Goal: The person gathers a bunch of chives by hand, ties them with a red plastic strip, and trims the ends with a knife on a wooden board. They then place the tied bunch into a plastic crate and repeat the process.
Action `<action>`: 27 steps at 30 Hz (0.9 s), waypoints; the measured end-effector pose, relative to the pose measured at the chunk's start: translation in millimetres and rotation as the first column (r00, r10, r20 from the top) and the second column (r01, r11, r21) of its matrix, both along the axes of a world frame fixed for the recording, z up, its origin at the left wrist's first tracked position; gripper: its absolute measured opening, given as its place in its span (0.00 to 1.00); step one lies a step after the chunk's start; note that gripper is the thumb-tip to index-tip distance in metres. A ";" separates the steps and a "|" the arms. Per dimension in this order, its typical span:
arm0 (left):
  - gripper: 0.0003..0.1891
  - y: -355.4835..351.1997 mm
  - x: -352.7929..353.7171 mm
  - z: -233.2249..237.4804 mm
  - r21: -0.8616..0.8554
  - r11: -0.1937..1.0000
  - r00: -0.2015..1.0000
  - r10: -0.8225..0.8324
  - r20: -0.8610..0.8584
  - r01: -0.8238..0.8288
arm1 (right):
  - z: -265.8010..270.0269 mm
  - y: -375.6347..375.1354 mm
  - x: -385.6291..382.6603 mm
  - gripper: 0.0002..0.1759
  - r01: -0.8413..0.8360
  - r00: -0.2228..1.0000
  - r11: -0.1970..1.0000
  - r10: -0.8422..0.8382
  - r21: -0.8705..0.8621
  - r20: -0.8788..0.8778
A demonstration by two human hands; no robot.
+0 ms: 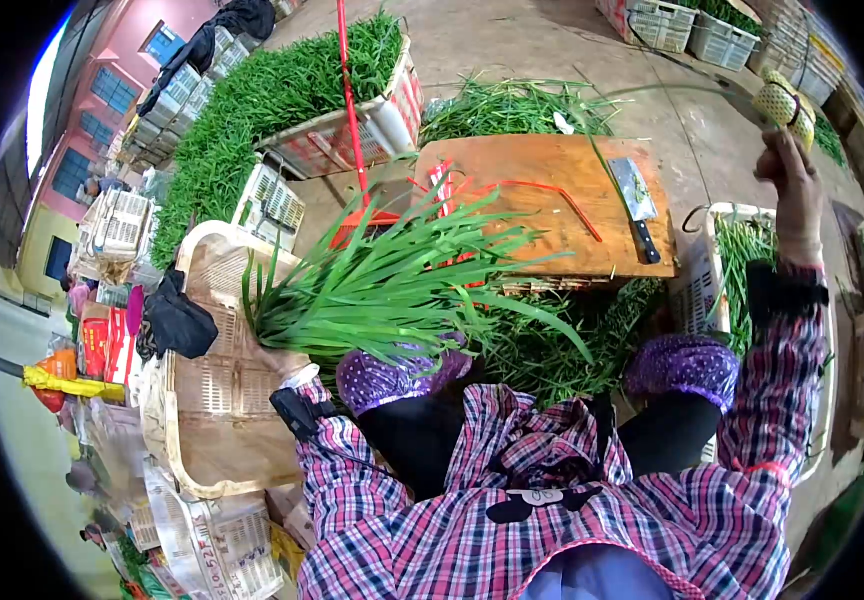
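My left hand [280, 361] is closed around a large bunch of long green leaves [392, 285], possibly garlic chives, and its fingers are mostly hidden by them. The bunch fans out rightward over my left knee and toward the wooden board [512, 200]. My right hand [794, 190] is raised at the far right with its fingers pinched together; what they hold, if anything, I cannot make out. Just beyond those fingers is a yellow woven object [784, 108]. On the board lie a knife [637, 205] with a black handle and some red straps [567, 205].
A beige plastic basket [187, 420] stands at my left, a white crate [714, 270] with cut stalks at my right. Loose greens [552, 345] lie between my knees. Beyond are a crate heaped with greens [282, 105] and a red-handled dustpan [364, 215].
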State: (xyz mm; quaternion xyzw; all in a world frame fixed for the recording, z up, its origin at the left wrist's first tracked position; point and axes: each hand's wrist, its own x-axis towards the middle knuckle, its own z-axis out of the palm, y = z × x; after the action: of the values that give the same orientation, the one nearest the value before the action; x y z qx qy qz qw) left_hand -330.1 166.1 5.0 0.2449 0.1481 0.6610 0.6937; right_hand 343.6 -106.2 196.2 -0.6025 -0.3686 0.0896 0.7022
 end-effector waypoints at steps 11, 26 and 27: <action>0.26 4.2 -13.4 -31.6 -0.012 0.966 0.912 0.238 -0.334 -0.257 | 5.3 207.9 -31.2 0.35 0.167 0.549 0.900 0.254 -0.402 0.796; 0.26 -15.5 48.1 16.4 -0.140 0.967 0.977 0.209 -0.053 -0.214 | -34.9 25.7 -162.6 0.12 -0.452 0.523 0.581 0.787 -0.677 0.327; 0.26 -9.4 38.1 6.8 -0.049 0.979 0.979 0.195 -0.068 -0.198 | -31.2 17.5 -154.3 0.10 -0.424 0.535 0.562 0.788 -0.710 0.304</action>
State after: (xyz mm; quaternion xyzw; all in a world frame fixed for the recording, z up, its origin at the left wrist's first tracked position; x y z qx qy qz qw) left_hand -292.0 156.6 11.9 0.2304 0.2113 0.7140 0.6264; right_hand 189.3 -88.8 165.0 -0.5951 -0.7193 0.2501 0.2568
